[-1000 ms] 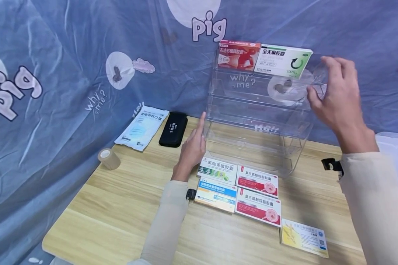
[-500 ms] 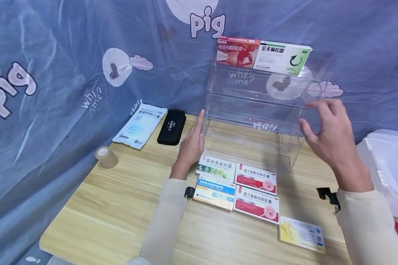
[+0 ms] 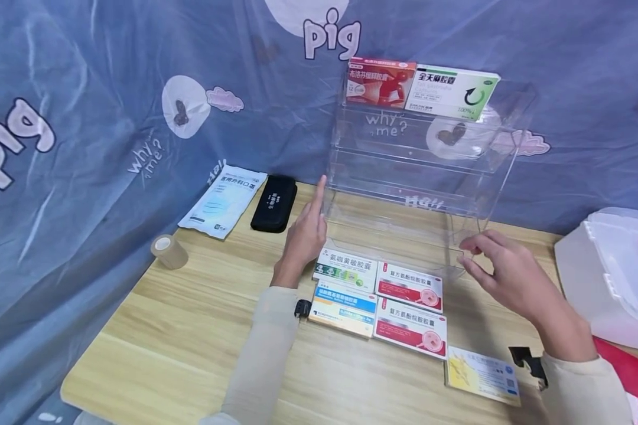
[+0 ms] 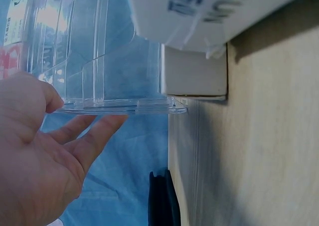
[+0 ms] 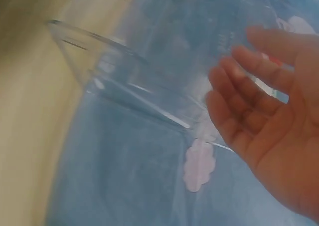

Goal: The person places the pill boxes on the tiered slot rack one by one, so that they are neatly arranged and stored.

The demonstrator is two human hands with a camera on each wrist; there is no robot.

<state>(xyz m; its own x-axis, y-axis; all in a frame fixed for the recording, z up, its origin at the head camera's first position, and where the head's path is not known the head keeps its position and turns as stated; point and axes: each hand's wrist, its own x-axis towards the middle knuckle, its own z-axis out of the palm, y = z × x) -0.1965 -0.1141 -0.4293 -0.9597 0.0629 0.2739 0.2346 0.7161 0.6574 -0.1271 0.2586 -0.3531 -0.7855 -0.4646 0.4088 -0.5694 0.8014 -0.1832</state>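
A clear acrylic tiered display rack (image 3: 412,180) stands on the table against the blue cloth. On its top tier sit a red medicine box (image 3: 381,84) and a white-green medicine box (image 3: 452,92). My left hand (image 3: 304,239) pinches the rack's left side panel, thumb inside and fingers outside, as the left wrist view shows. At the rack's lower right front corner is my right hand (image 3: 516,280), fingers loosely bent and holding nothing. Before the rack lie a green-white box (image 3: 345,270), a blue-orange box (image 3: 342,308), two red-white boxes (image 3: 410,327) and a yellow-white box (image 3: 482,376).
To the left lie a mask packet (image 3: 223,200), a black case (image 3: 274,203) and a tan tape roll (image 3: 170,252). A translucent white bin (image 3: 590,260) stands at the right, with a red item (image 3: 624,372) in front of it. Wooden tabletop (image 3: 191,336) spans the front left.
My right hand has come down from beside the rack's upper right side to its lower front corner. The left hand stays at the left panel. The view has shifted slightly.
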